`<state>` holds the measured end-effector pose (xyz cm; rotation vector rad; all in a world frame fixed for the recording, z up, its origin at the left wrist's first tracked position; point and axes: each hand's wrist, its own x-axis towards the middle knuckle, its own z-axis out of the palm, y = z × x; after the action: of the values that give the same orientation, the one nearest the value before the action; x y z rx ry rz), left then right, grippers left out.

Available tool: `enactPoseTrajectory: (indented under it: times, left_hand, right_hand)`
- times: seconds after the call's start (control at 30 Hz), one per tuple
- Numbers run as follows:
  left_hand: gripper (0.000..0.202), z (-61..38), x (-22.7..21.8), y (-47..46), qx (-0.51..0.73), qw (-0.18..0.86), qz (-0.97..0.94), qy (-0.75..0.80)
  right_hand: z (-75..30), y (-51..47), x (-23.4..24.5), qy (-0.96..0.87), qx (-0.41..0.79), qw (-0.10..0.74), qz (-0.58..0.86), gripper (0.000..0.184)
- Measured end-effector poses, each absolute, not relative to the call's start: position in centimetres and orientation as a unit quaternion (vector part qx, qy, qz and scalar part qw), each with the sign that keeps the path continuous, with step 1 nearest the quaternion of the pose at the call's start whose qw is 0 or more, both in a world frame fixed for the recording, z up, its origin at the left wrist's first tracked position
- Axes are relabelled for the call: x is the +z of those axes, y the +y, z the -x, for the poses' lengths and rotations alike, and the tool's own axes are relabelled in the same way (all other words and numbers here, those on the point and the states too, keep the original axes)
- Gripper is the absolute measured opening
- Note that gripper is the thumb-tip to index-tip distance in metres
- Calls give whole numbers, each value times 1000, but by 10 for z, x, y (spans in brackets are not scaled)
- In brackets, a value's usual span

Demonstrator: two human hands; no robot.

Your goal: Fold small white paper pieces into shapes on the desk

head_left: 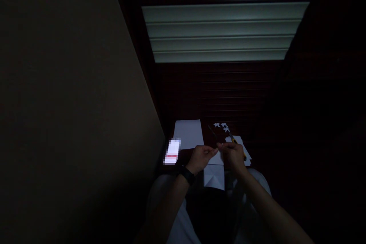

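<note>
A creased white sheet of paper (214, 175) hangs between my hands over the table's near edge, with fold lines across it. My left hand (201, 157), with a dark band on the wrist, pinches the paper's upper left part. Close beside it, my right hand (233, 156) has its fingers closed at the upper right part of the same sheet. The two sets of fingertips nearly meet at the top of the paper. Dim light hides the exact edge they grip. Just beyond the right hand lies a yellow and black utility knife (234, 141).
A flat white sheet (188, 133) lies at the back left, with a lit phone (172, 151) beside it. Several small white paper cutouts (223, 125) lie at the back. More paper sheets (243, 148) lie at the right. A wall (85, 103) rises on the left.
</note>
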<state>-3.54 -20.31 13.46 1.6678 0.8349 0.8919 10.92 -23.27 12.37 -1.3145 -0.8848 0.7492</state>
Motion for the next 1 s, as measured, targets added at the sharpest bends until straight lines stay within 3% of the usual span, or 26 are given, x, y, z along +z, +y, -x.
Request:
enactPoseTrajectory:
  times: [0.7, 1.0]
  left_hand:
    - [38, 47, 134, -215, 371, 477, -709, 364]
    - [42, 79, 99, -199, 372, 534, -632, 421]
  right_hand:
    - [-118, -232, 133, -342, 304, 673, 581, 21]
    - [-153, -229, 146, -322, 238, 703, 588, 24]
